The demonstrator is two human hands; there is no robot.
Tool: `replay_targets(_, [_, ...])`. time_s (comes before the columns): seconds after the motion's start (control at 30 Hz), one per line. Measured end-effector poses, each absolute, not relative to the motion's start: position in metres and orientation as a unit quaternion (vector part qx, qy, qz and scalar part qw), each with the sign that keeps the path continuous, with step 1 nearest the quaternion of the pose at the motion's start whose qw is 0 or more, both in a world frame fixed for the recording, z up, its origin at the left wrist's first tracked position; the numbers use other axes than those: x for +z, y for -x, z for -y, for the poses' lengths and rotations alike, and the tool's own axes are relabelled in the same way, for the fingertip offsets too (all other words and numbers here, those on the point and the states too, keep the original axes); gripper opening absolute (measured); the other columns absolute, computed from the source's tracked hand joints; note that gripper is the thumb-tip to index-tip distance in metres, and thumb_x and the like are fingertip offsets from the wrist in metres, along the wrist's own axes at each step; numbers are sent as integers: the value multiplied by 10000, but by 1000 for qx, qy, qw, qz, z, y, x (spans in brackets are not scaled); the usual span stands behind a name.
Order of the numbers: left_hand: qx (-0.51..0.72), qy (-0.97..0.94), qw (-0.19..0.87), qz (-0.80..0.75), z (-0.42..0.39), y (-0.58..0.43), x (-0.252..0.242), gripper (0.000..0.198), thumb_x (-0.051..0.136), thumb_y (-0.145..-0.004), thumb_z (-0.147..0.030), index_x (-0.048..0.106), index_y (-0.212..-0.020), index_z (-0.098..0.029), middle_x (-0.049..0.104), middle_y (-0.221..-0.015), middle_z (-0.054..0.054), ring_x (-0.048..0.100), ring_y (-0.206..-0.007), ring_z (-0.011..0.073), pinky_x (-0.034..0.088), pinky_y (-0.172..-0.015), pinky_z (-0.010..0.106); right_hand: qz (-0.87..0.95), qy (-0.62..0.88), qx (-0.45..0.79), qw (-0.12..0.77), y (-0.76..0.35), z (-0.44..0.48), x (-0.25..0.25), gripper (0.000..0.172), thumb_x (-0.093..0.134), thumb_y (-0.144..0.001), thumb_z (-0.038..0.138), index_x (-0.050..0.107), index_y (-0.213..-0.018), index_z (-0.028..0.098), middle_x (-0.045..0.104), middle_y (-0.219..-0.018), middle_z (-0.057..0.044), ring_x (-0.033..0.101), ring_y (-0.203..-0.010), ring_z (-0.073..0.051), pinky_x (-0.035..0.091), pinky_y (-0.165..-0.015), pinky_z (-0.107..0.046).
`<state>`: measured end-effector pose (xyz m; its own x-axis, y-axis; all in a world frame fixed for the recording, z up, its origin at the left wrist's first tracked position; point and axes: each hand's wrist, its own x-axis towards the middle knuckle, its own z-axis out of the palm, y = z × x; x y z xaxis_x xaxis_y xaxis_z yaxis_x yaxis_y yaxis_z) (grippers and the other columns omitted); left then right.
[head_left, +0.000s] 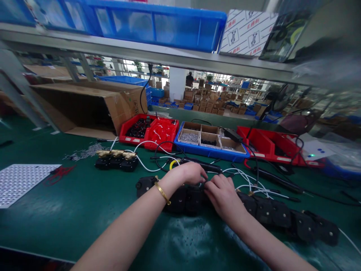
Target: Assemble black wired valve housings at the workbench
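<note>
A long row of black plastic parts [282, 216] lies across the green table [70, 210], running from the middle to the right. My left hand [187, 174], with a gold bracelet on its wrist, curls its fingers down onto the row's middle. My right hand [222, 195] rests just beside it, fingers bent and pinching at the same spot, where thin white wires [248, 180] meet the parts. What the fingertips hold is hidden. Another black part [145, 185] sits at the row's left end.
Black blocks with brass fittings [117, 158] lie behind left. A perforated metal sheet [19, 182] is at far left. Red bins [149, 131], a blue tray of small boxes [210, 141], another red bin [267, 146], a black tool [197, 163] and a cardboard box [84, 107] line the back.
</note>
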<state>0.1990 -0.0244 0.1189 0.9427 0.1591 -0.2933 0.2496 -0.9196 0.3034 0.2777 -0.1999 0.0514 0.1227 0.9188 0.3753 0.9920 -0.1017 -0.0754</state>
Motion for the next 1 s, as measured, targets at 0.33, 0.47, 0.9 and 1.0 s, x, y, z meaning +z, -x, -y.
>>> replay_targets(0.33, [-160, -970, 176, -41, 22, -207, 116, 295, 627, -968, -326, 750, -1235, -293, 781, -1190, 17, 718, -1082, 191, 498, -921, 236, 702, 690, -128, 126, -280, 211, 48, 217, 487, -1028, 132, 684, -1086, 198, 606, -933, -51, 458, -751, -199, 306, -689, -337])
replay_targets(0.47, [-157, -971, 178, -40, 27, -204, 115, 282, 652, -952, -328, 762, -1210, -297, 783, -1184, 13, 718, -1095, 190, 500, -930, 230, 730, 653, -135, 150, -280, 217, 53, 246, 440, -1049, 129, 680, -1053, 184, 613, -902, -47, 472, -794, -199, 296, -718, -354])
replay_targets(0.9, [-116, -974, 184, -69, 39, -194, 112, 275, 634, -954, -305, 781, -1182, -263, 778, -1188, 61, 714, -1130, 227, 508, -963, 269, 725, 635, -257, 74, -267, 235, 39, 301, 506, -958, 69, 691, -1194, 98, 650, -990, -136, 529, -923, -293, 388, -843, -469])
replay_targets(1.0, [-111, -974, 187, -71, 40, -194, 110, 276, 637, -949, -294, 784, -1179, -249, 777, -1187, 72, 715, -1134, 233, 511, -961, 269, 724, 625, -283, 74, -264, 238, 37, 334, 480, -951, 44, 684, -1213, 75, 665, -1055, -168, 562, -980, -313, 411, -872, -484])
